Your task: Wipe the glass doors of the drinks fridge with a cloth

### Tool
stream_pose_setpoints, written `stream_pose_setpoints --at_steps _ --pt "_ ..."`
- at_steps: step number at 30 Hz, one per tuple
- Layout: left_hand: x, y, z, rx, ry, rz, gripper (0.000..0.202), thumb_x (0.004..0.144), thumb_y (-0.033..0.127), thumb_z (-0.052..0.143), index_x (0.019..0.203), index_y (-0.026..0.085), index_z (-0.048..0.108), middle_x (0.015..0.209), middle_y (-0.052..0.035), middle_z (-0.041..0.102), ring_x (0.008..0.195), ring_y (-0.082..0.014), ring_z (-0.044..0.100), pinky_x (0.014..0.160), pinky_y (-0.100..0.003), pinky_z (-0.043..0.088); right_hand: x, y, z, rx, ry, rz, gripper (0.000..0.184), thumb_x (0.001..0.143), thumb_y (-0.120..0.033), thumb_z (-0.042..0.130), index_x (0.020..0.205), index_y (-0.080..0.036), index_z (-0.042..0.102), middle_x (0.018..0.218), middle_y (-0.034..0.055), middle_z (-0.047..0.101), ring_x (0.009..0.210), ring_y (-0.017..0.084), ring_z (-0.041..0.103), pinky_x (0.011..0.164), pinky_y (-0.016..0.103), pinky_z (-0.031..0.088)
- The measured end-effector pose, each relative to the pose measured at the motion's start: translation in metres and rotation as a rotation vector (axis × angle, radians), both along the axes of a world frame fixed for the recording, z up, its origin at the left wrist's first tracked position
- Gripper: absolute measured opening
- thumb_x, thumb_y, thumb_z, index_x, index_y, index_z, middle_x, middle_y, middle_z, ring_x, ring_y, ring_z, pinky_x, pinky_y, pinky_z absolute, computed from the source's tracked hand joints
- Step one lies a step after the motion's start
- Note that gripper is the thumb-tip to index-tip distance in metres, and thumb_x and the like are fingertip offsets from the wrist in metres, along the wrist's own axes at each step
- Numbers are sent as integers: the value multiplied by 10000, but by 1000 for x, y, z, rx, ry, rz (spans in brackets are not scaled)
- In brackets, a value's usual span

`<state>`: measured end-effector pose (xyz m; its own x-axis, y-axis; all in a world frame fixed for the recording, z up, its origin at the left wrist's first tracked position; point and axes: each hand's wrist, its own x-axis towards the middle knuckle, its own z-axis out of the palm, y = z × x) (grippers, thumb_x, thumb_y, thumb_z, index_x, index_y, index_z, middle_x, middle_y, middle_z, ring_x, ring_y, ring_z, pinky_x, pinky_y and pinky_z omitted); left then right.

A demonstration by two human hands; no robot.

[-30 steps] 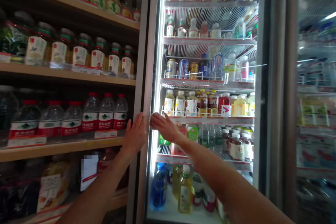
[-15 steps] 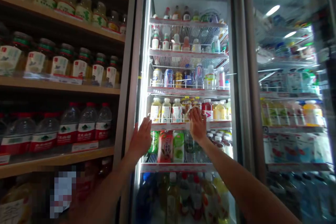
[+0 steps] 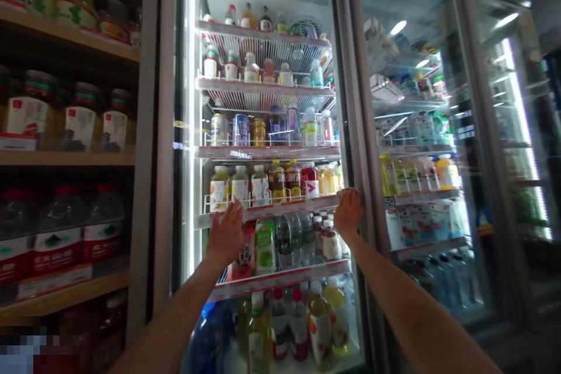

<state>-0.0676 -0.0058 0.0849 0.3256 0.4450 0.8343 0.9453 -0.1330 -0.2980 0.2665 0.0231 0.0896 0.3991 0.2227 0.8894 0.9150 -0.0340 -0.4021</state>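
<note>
A lit drinks fridge fills the middle of the view, its glass door (image 3: 280,0) in front of the shelves. My left hand (image 3: 225,234) lies flat on the glass, fingers stretched up and together, over the shelf rail below a row of juice bottles (image 3: 258,184). My right hand (image 3: 348,210) is on the door's right frame (image 3: 346,99) at the same height, with its fingers bent over the frame's edge. Both forearms reach up from the bottom of the view. Cans (image 3: 241,128) stand one shelf higher.
Wooden shelves (image 3: 65,159) at the left carry jars above and large water bottles (image 3: 56,234) below. Two more glass-door fridges (image 3: 416,128) stand to the right, dimmer, stocked with drinks. Larger bottles (image 3: 284,327) fill the lit fridge's bottom shelf.
The glass door has swung from open at the right to across the fridge front. My right hand slid right along it to the frame; my left moved from the side post onto the glass.
</note>
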Motion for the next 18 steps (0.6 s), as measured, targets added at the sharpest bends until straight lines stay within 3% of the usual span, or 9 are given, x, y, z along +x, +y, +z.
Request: stream_pose_setpoints --at_steps 2,4,7,9,12,14,18 --pt "2 -1 -1 29 3 6 535 832 200 332 1342 57 410 1476 -159 282 1368 -292 278 1055 -557 279 -12 0 -11 12 -11 1 542 867 -125 233 1389 -34 346 1418 268 357 1351 337 295 957 572 349" --pt "4 -1 -4 44 8 13 533 833 197 326 1334 42 417 1469 -168 292 1360 -296 296 1049 -555 291 -38 1 -24 -1 -132 61 538 850 -117 311 1383 -129 386 1439 183 376 1369 262 284 1016 488 335" --pt "7 -3 -13 45 30 8 530 833 186 315 1331 43 425 1457 -174 310 1352 -299 311 1044 -558 296 -76 3 -36 -52 -627 293 556 824 -115 428 1360 -263 417 1453 48 395 1374 155 273 1088 379 268" --pt "6 -5 -21 35 63 -7 529 823 153 306 1328 62 437 1456 -162 316 1353 -285 313 1049 -552 293 -83 4 -33 -53 -820 377 554 832 -103 426 1358 -278 414 1461 37 383 1380 157 257 1106 409 222" --pt "5 -7 -32 3 110 -31 551 793 96 306 1327 81 443 1457 -135 324 1350 -258 322 1068 -526 282 -62 9 -21 7 -524 240 535 849 -85 360 1360 -232 417 1478 69 346 1393 201 226 1096 474 204" --pt "7 -8 -39 1 116 -49 563 781 91 319 1332 78 436 1456 -130 326 1350 -257 322 1081 -515 266 -40 11 -27 32 -322 145 522 861 -103 331 1373 -178 398 1488 108 314 1400 223 205 1084 493 212" --pt "20 -7 -57 63 87 -111 536 799 128 339 1321 70 447 1442 -140 357 1346 -257 330 1104 -500 230 -12 1 -85 16 -343 100 499 864 -122 332 1354 -139 423 1461 146 355 1401 221 204 1071 460 254"
